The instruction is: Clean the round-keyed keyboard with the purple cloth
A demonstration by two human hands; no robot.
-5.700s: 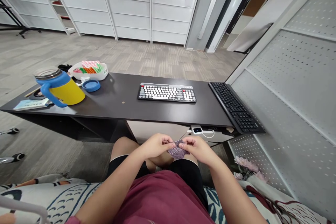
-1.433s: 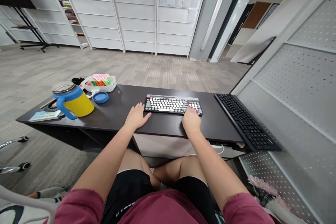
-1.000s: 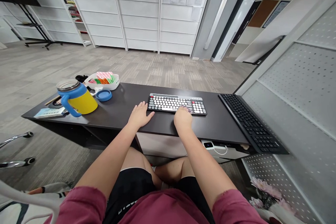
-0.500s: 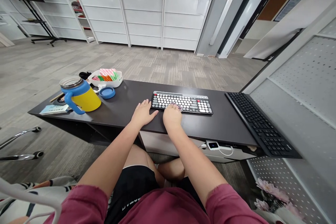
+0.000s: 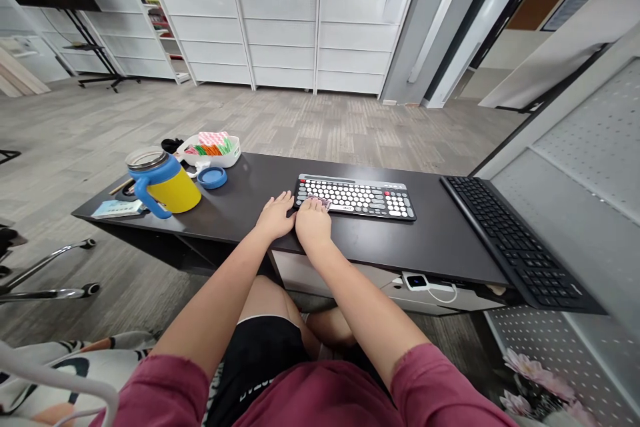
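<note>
In the head view, the person is sitting at a dark table (image 5: 260,177), with both forearms reaching forward over its near edge. The right hand (image 5: 313,223) is bending over the left part of a keyboard (image 5: 357,197) with pale round keys, and its fingers are grasping a small patterned cloth (image 5: 326,203) against the keys near the front edge. Most of the cloth is hiding beneath those fingers; only a crumpled bit is showing past the fingertips. The left hand (image 5: 277,217) is lying palm down just beside the keyboard's left end, its fingers released and slightly spread, its thumb pointing toward the right hand. The keyboard is lying flat near the middle of the table.

To the left, a yellow and blue mug (image 5: 177,188) is standing without its lid, its handle facing the person. A round blue lid (image 5: 212,177) is lying just beside it, and a white basket (image 5: 227,159) is holding colourful small items behind. A light blue packet (image 5: 119,207) is resting near the mug. On the right, a black keyboard (image 5: 515,240) is lying along the table's end, beside a perforated panel (image 5: 590,147). Below the table's front edge, a small device (image 5: 416,281) with a dark screen is sitting beside a white cable (image 5: 444,299).
</note>
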